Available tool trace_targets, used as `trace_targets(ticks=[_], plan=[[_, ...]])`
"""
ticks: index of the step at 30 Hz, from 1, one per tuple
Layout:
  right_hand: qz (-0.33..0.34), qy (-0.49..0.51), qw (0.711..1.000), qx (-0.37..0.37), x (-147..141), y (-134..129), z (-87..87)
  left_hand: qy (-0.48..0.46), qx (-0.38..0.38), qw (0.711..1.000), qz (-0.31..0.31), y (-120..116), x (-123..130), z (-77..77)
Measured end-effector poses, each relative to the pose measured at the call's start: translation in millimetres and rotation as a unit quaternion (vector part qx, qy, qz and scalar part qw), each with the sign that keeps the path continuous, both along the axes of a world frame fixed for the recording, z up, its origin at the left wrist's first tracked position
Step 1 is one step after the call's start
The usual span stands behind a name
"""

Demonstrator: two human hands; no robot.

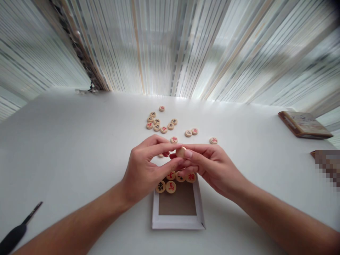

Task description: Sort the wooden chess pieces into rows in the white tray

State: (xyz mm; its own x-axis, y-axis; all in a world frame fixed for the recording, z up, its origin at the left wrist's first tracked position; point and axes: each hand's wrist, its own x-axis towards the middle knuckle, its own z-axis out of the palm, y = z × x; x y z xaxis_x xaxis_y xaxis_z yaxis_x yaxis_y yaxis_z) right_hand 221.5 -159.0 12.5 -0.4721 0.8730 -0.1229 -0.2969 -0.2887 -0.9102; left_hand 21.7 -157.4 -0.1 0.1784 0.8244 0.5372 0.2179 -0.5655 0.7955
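Between my two hands is a round wooden xiangqi piece (181, 152), its plain side toward me. My right hand (212, 163) pinches it with the thumb and fingers. The fingertips of my left hand (148, 163) close on its other side. Just below lies a shallow white box (177, 222) with a brown bottom. Inside its far part are several pieces, among them a red-marked piece (171, 186) and a black-marked piece (160, 186). My hands hide part of the box's far end.
Beyond my hands, several pieces lie scattered, including a red one (162, 108), a pair with a black piece (188, 133), and one at the right (213, 140). A brown box (305, 124) rests at the far right. A black-handled tool (16, 233) lies at the lower left. Striped curtains (164, 46) hang behind.
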Motion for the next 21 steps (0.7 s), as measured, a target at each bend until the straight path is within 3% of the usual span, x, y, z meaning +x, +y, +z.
trace_targets(ticks=[8, 21], plan=[[-0.002, 0.025, 0.998, -0.062, -2.6, 1.2, 3.3, 0.021, 0.006, 1.0, -0.002, 1.0, -1.1, -0.2], [0.005, -0.024, 0.997, -0.078, 0.7, 0.8, -3.0, 0.079, 0.135, 0.987, -0.024, -0.2, -3.3, 2.1]])
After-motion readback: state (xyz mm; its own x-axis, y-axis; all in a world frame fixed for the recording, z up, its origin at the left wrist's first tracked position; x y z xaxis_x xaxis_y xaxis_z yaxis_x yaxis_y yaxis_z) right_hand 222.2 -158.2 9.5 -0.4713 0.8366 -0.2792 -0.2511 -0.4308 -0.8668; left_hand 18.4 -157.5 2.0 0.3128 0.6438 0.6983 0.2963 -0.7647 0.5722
